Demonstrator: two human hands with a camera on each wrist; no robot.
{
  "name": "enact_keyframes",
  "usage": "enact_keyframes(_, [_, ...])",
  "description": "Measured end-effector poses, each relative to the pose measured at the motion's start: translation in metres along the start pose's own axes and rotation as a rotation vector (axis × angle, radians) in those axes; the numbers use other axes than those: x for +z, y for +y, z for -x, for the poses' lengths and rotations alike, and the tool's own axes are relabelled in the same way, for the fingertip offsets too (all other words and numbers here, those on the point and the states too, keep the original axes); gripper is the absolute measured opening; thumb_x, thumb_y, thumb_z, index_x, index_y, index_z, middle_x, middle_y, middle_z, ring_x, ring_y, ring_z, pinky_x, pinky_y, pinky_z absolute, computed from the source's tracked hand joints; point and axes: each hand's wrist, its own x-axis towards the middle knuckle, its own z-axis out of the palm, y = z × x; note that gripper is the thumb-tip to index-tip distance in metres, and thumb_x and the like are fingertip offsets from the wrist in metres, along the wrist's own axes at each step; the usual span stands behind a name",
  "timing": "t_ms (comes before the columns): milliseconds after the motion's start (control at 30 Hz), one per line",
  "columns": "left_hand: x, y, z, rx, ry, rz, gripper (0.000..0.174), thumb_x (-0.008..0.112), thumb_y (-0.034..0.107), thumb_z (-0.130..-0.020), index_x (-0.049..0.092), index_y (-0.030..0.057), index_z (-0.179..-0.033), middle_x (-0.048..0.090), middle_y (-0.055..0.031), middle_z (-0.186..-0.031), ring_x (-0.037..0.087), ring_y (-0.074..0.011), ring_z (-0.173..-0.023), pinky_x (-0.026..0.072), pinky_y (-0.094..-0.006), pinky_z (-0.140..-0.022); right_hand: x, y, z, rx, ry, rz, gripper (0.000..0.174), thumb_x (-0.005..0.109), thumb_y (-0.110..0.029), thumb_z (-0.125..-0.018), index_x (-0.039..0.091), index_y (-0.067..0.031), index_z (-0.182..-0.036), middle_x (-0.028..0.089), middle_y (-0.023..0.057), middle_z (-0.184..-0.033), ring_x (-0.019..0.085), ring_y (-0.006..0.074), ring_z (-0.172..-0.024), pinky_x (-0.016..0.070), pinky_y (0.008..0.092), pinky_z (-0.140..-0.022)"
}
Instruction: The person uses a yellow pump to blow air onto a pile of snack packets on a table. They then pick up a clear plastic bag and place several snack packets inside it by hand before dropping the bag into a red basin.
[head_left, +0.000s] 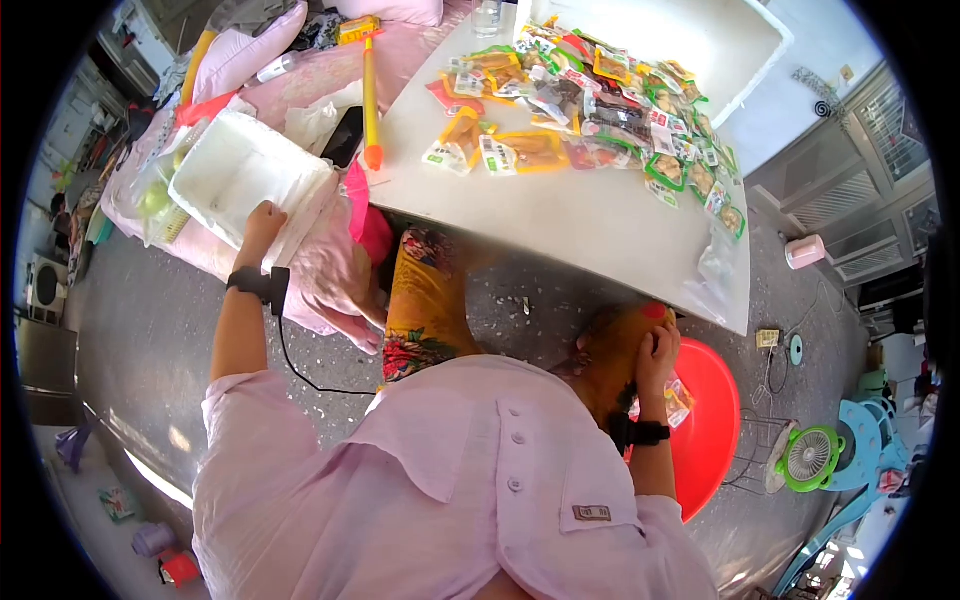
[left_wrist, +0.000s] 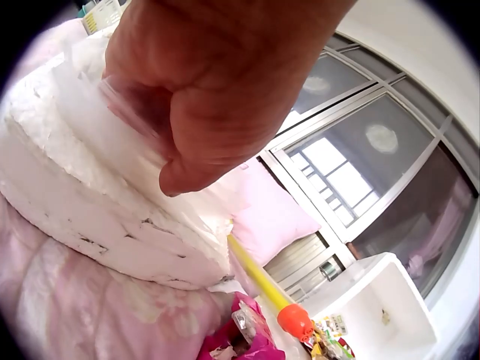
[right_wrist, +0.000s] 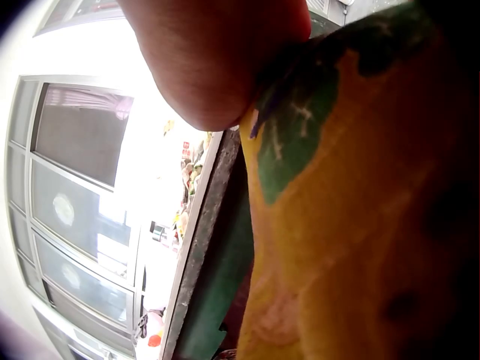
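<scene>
The grip of the left hand (head_left: 262, 222) is curled round the rim of the white foam box (head_left: 235, 165) on the pink bed (head_left: 322, 262), so this looks like the grabbing step, and lifting it would need a gentle pull; the right hand (head_left: 657, 352) rests on a knee, and I cannot tell its grip.

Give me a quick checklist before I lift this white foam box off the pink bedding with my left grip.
1. Left grip curled round the rim of the foam box: ok.
2. Box rests on the pink bedding, not tipping off: ok.
3. Right grip free to help: cannot tell; it sits at the knee under the table edge.
4. Yellow stick lies apart from the box: ok.
5. What is inside the box: cannot tell.
</scene>
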Motion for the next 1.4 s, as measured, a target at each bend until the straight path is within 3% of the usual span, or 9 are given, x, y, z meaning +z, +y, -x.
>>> enact_keyframes(367, [-0.009,0.065,0.002,0.111,0.204,0.418,0.029,0.046,0.027,-0.080,0.052,-0.0007,-0.076,0.051,-0.0085,-0.065,0.048,-0.0174,-0.058,0.0390,-0.0306,-0.059,-0.016,-0.003,-0.017,0.043,-0.067,-0.144,0.017,0.051,-0.006,-0.073,0.049,0.0010,-0.088,0.048,0.0205,-0.102,0.045,0.0355,-0.095,0.0367,0.0380,-0.084])
enact_keyframes(467, [-0.008,0.113,0.012,-0.024,-0.055,0.657,0.019,0.046,0.019,-0.080,0.055,0.0023,-0.083,0.048,-0.0010,-0.066,0.044,-0.0086,-0.059,0.0367,-0.0226,-0.055,-0.026,-0.026,-0.041,-0.007,-0.083,-0.137,0.017,0.050,-0.005,-0.074,0.049,0.0014,-0.090,0.049,0.0201,-0.102,0.047,0.0345,-0.094,0.0382,0.0370,-0.082])
enact_keyframes(567, [0.021,0.148,0.022,0.176,-0.147,0.652,0.012,0.048,0.014,-0.081,0.053,0.0039,-0.077,0.044,0.0045,-0.064,0.038,-0.0039,-0.058,0.0329,-0.0183,-0.052,-0.025,-0.045,-0.063,0.007,-0.134,-0.203,0.018,0.050,-0.006,-0.075,0.049,0.0013,-0.092,0.052,0.0187,-0.099,0.050,0.0329,-0.089,0.0408,0.0360,-0.078])
enact_keyframes(633, [0.035,0.190,0.041,0.247,-0.138,0.733,0.017,0.054,0.012,-0.077,0.048,0.0023,-0.065,0.042,0.0023,-0.057,0.037,-0.0054,-0.054,0.0333,-0.0216,-0.050,-0.024,-0.076,-0.078,0.105,-0.210,-0.334,0.019,0.051,-0.006,-0.075,0.050,0.0008,-0.093,0.053,0.0175,-0.096,0.053,0.0312,-0.085,0.0428,0.0346,-0.074])
enact_keyframes(733, [0.065,0.229,0.057,0.249,-0.292,0.854,0.016,0.058,0.012,-0.075,0.049,0.0022,-0.065,0.045,0.0019,-0.057,0.040,-0.0053,-0.055,0.0356,-0.0215,-0.051,-0.018,-0.108,-0.099,-0.052,-0.265,-0.384,0.019,0.053,-0.008,-0.075,0.051,-0.0004,-0.092,0.055,0.0151,-0.093,0.055,0.0268,-0.080,0.0444,0.0315,-0.069])
enact_keyframes(900, [0.108,0.280,0.082,0.324,-0.392,0.838,0.016,0.059,0.013,-0.074,0.048,0.0038,-0.066,0.047,0.0015,-0.059,0.041,-0.0050,-0.056,0.0365,-0.0210,-0.051,0.021,-0.144,-0.124,-0.005,-0.366,-0.577,0.022,0.055,-0.015,-0.076,0.052,0.0002,-0.092,0.056,0.0108,-0.084,0.055,0.0176,-0.076,0.0439,0.0276,-0.065])
enact_keyframes(1067, [0.118,0.313,0.103,0.313,-0.487,0.799,0.018,0.060,0.013,-0.073,0.047,0.0035,-0.065,0.047,0.0007,-0.058,0.041,-0.0053,-0.055,0.0363,-0.0214,-0.049,0.070,-0.177,-0.132,0.436,-0.688,-0.888,0.029,0.050,-0.020,-0.080,0.046,0.0002,-0.101,0.052,0.0074,-0.089,0.051,0.0145,-0.078,0.0435,0.0268,-0.065])
enact_keyframes(1167, [0.126,0.320,0.108,0.329,-0.484,0.800,0.019,0.060,0.014,-0.072,0.047,0.0026,-0.064,0.049,-0.0011,-0.060,0.043,-0.0064,-0.055,0.0375,-0.0225,-0.049,0.095,-0.189,-0.126,0.565,-0.551,-1.058,0.023,0.049,-0.021,-0.079,0.051,-0.0004,-0.089,0.052,0.0085,-0.081,0.052,0.0146,-0.071,0.0450,0.0267,-0.057])
enact_keyframes(1400, [0.155,0.308,0.100,0.222,-0.661,1.094,0.012,0.055,0.014,-0.077,0.050,0.0039,-0.073,0.051,-0.0018,-0.063,0.047,-0.0075,-0.056,0.0385,-0.0215,-0.050,0.104,-0.173,-0.130,0.744,-0.649,-1.290,0.019,0.047,-0.020,-0.079,0.047,-0.0036,-0.090,0.049,0.0063,-0.084,0.052,0.0169,-0.074,0.0456,0.0296,-0.060])
